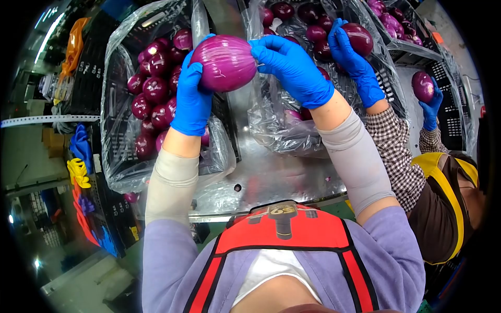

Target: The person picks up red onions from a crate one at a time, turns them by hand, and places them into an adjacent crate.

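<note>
A large peeled red onion (pixel 223 63) is gripped in my left hand (pixel 192 99), in a blue glove, with the fingers wrapped round its left side. My right hand (pixel 295 70), gloved in blue as well, has its thumb and fingertips pinched together at the onion's right end. Whether a bit of skin or root is between those fingertips is too small to tell. Below my left hand, a plastic-lined black crate (pixel 124 166) holds many shiny red onions (pixel 155 89). Another lined crate (pixel 282 136), with more red onions in it, lies beneath my right hand.
A metal table (pixel 271 177) runs under the crates, with a small dark scrap (pixel 237 187) near its front edge. To the right, a co-worker in a checked sleeve (pixel 391 151) holds red onions in both gloved hands. Coloured gloves (pixel 78 171) hang at the left.
</note>
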`<state>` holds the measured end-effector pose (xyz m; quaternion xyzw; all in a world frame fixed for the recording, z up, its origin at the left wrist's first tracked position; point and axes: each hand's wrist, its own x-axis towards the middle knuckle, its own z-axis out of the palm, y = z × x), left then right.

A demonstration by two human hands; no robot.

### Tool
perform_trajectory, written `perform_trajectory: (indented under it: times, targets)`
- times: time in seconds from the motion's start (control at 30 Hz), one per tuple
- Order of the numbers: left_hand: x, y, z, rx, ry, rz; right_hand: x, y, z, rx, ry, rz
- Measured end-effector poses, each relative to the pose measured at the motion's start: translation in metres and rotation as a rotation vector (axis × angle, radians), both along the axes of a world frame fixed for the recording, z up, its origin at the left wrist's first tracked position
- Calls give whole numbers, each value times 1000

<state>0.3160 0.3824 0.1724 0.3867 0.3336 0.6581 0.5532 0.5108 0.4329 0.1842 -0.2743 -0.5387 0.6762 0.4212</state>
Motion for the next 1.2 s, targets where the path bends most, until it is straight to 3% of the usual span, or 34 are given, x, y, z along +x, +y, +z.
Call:
perform_trajectory:
  times: [0.17, 0.23, 0.27, 0.37, 0.47, 0.53, 0.63, 0.8, 0.87, 0.93, 1.0, 1.07, 1.13, 1.2]
  targets:
    - [1, 0, 3, 41, 69, -8, 7, 4, -6, 39, -78, 46]
    - [2, 0, 4, 45, 129, 33, -4, -8, -3, 332, 36, -218]
    - [1, 1, 2, 67, 212, 70, -12, -10, -2, 333, 35, -219]
    - [3, 2, 1, 129, 326, 115, -22, -12, -1, 759, -18, -411]
    - [7, 0, 5, 202, 351, 133, -10, -2, -2, -42, 133, -199]
    - [7, -2, 6, 358, 545, 164, -7, 7, -5, -50, 77, -254]
    - [9, -6, 12, 414, 615, 145, -5, -8, 15, -399, 49, -8]
    - [11, -6, 16, 566, 785, 132, -6, -5, -3, -372, 250, 330]
    - [12, -6, 17, 465, 688, 137, -8, -5, -5, -292, 440, 217]
    - [8, -7, 15, 364, 592, 144, -10, -8, -1, -198, 418, 122]
    - [0, -7, 11, 104, 347, -62, -12, -7, -1, -105, 398, 25]
    - [3, -10, 12, -30, 277, -122, -13, -3, -9, 363, 171, -245]
    - [3, -7, 15, -188, 6, -411, -12, -12, 3, 287, 230, -219]
    - [5, -10, 17, -216, 67, -408, -11, -11, -3, 478, 157, -215]
